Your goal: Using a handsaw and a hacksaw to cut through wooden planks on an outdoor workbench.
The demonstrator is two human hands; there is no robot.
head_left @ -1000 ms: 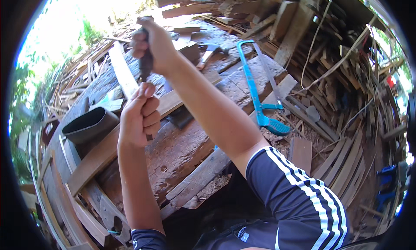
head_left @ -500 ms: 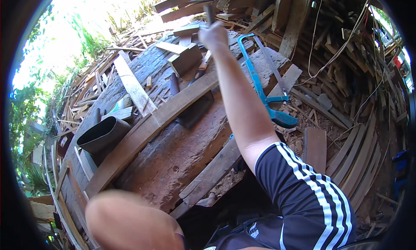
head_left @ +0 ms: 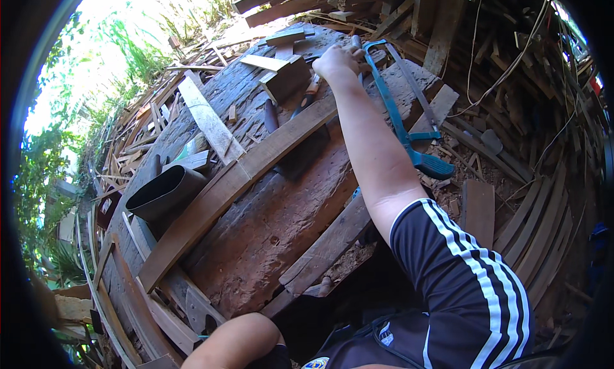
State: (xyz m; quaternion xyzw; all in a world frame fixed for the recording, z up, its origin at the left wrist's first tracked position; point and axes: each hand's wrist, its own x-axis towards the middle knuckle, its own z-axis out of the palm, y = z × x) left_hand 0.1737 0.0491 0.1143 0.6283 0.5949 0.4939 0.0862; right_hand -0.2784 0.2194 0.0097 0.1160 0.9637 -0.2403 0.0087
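Observation:
My right hand (head_left: 339,62) reaches to the far part of the large wooden slab (head_left: 256,260). Its fingers look curled round a grey, rod-like tool (head_left: 356,42) whose kind I cannot make out. Just right of the hand lies a blue hacksaw (head_left: 389,103), its handle toward me. To the left are a small wooden block (head_left: 286,81), a tool with an orange and black handle (head_left: 309,97) and a dark brown handle (head_left: 271,116). My bent left arm (head_left: 240,340) shows at the lower edge; its hand is outside the picture.
A long curved plank (head_left: 233,177) crosses the slab, with a pale board (head_left: 210,119) against it. A dark, open-topped hollow object (head_left: 165,193) stands at the left. Stacked boards (head_left: 534,222) and scrap wood surround the slab; thin cords (head_left: 511,65) hang at the right.
My right hand has come down and slightly right from a raised position, bringing the tool toward the slab beside the hacksaw. My left arm has shifted right and lower. The view has tilted slightly.

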